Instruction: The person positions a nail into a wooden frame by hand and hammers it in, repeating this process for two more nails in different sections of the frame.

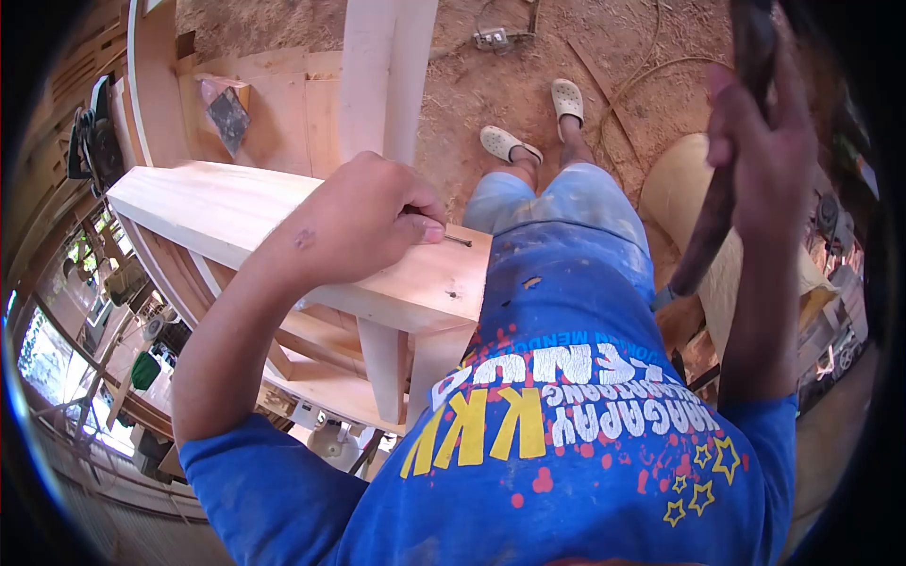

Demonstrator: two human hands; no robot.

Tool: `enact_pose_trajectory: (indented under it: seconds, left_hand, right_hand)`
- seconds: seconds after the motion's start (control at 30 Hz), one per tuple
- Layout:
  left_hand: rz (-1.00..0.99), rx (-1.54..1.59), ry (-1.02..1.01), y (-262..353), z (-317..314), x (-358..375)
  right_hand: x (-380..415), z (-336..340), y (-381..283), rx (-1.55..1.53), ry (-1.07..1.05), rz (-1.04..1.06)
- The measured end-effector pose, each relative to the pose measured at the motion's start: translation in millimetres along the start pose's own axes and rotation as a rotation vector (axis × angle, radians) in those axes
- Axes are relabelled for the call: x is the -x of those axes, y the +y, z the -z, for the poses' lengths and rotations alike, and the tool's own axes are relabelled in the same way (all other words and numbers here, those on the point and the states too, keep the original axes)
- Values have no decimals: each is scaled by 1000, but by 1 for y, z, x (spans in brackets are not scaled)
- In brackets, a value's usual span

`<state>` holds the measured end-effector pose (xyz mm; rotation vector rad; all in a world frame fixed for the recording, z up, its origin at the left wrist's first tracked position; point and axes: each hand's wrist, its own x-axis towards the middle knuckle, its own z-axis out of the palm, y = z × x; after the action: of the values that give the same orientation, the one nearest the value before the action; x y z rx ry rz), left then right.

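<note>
My left hand (368, 222) rests on the pale wooden board (226, 203), with thumb and fingers pinched round a nail (459, 241) near the board's end. The nail's head points toward my body. A dark spot (451, 294), perhaps another nail head, shows in the wood close by. My right hand (769, 165) is raised at the right, closed round the dark shaft of a hammer (708, 226). The hammer's upper end runs into the dark edge of the view, so its head cannot be made out clearly.
The board tops a wooden frame (382, 368) with crosspieces. A wedge-shaped block (226, 113) lies on panels beyond it. An upright plank (382, 85) stands past my left hand. A cable (642, 80) and an outlet box (491, 39) lie on the dirt floor. Curved wood (689, 189) is at right.
</note>
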<state>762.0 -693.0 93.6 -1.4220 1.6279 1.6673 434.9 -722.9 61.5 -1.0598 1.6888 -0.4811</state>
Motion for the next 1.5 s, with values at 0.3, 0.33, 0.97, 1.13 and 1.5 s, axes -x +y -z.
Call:
enact_pose_trajectory:
  seconds: [0.3,0.33,0.97,1.13,1.5]
  left_hand:
    - [86,71,43,4,-1,4]
    - [66,81,63,4,-1,5]
    - [-74,-13,31,-4,-7,2]
    - [-149,-24,54,-10,-9,2]
    - [-102,19,59,-9,-9,2]
  right_hand:
    - [31,-28,38,-96,-355,273]
    - [25,-25,33,-59,-359,256]
    - [43,-27,19,152,-701,239]
    - [41,-28,18,122,-646,217]
    - [-7,23,8,-76,-105,271]
